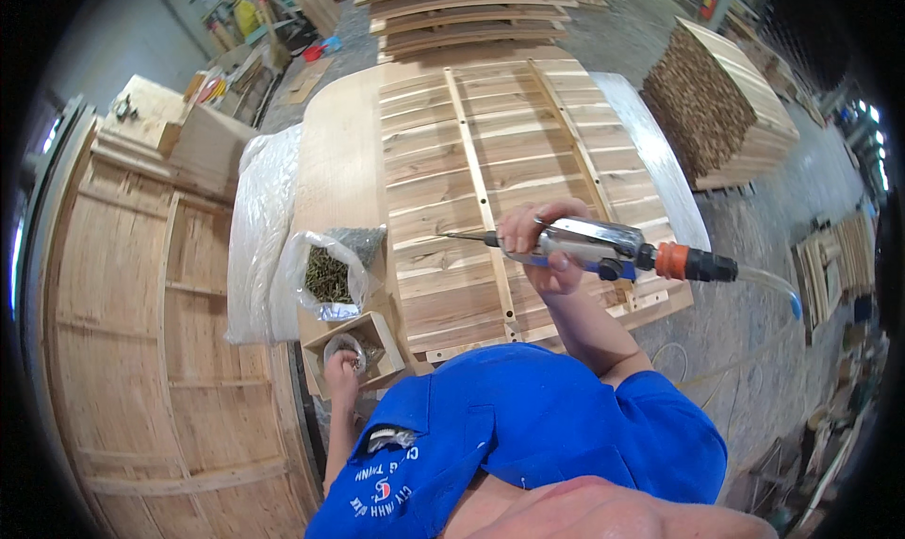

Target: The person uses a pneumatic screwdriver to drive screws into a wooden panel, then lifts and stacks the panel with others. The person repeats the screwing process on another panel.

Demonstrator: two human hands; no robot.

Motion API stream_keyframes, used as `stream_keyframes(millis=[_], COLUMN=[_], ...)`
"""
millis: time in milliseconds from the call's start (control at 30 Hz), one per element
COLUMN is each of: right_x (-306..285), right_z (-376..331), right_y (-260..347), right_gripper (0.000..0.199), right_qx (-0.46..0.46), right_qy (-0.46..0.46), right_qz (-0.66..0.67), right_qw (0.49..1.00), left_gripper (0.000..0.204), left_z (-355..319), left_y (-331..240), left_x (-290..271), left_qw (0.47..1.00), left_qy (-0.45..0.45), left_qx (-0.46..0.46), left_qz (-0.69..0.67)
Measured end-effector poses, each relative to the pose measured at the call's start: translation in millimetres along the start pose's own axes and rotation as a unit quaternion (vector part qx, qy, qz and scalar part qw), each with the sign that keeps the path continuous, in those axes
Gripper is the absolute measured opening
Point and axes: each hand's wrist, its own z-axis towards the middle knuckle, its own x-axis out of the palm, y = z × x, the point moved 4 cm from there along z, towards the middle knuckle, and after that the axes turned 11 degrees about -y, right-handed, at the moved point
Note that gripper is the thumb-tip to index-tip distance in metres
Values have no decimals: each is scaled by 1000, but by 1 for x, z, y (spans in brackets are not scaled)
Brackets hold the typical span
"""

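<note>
My right hand [542, 242] is wrapped round a silver air screwdriver [589, 239] with an orange and black hose fitting. Its long thin bit [464, 236] points left, above a slatted wooden panel [429, 195]. Two battens [468, 143] with dark holes run along that panel. At the lower left, my left hand [340, 377] reaches into a small clear container [352, 341] inside an open wooden box [385, 339]. Its fingers look drawn together, partly hidden by the container; what they hold cannot be made out. Beside the box, an open plastic bag [328, 277] holds many small screws.
A stack of slatted panels [471, 16] stands beyond the table board [339, 129]. Wrapped foam [264, 237] lies along the left table edge, with a large wooden frame [113, 303] further left. A block of stacked wood [702, 101] stands far right. An air hose [778, 283] trails right.
</note>
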Motion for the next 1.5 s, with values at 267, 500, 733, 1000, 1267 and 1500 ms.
stream_keyframes(millis=[267, 500, 733, 1000, 1267, 1500], right_x=[12, 12, 3, 7, 2, 0], right_z=[-7, -7, -7, -7, -6, -2], right_y=[-7, -4, -5, -7, -18, -20], right_gripper=[40, 38, 40, 41, 42, 45], right_qx=[83, 66, 54, 91, 80, 63], right_qy=[69, 68, 74, 32, 61, 45], right_qz=[22, 23, 11, -18, 12, -40], right_qw=[994, 995, 996, 995, 995, 996], left_gripper=[23, 23, 19, 14, 13, 21], left_z=[-9, 12, 8, 9, 18, 33], left_y=[9, 14, 13, 25, 19, -32], left_x=[1, 8, 7, 4, -8, -10], left_qw=[963, 959, 986, 997, 992, 963], left_qy=[49, 87, 24, -53, 19, 31], left_qx=[-95, -41, -13, -44, -121, -198], left_qz=[248, 267, 167, 36, 32, -181])
